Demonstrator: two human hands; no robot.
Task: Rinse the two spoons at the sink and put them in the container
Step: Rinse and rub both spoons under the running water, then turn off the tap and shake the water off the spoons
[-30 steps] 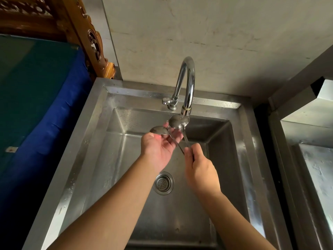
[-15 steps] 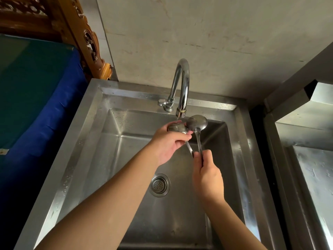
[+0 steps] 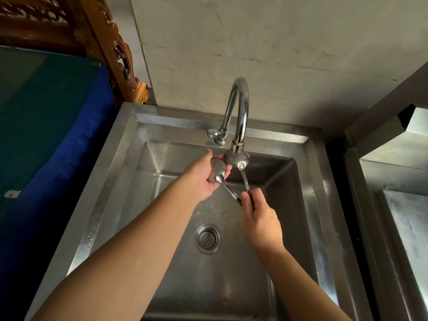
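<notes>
Two steel spoons are held over the steel sink [image 3: 129, 158]. My right hand [image 3: 260, 216] grips both handles where they meet. One spoon [image 3: 237, 157] has its bowl right under the spout of the curved tap [image 3: 240, 112]. The other spoon [image 3: 218, 169] lies with its bowl in the palm of my left hand [image 3: 203, 179], whose fingers curl around it. Whether water is running is too hard to tell. No container is in view.
The drain strainer [image 3: 208, 238] sits in the basin floor below my hands. A tap lever [image 3: 212, 133] juts left at the tap's base. A blue and green covered surface [image 3: 46, 135] lies left; another steel unit [image 3: 398, 205] stands right.
The spoon under the spout has shifted back left beneath the tap. My left hand has opened its grip and now cups the other spoon's bowl in its palm.
</notes>
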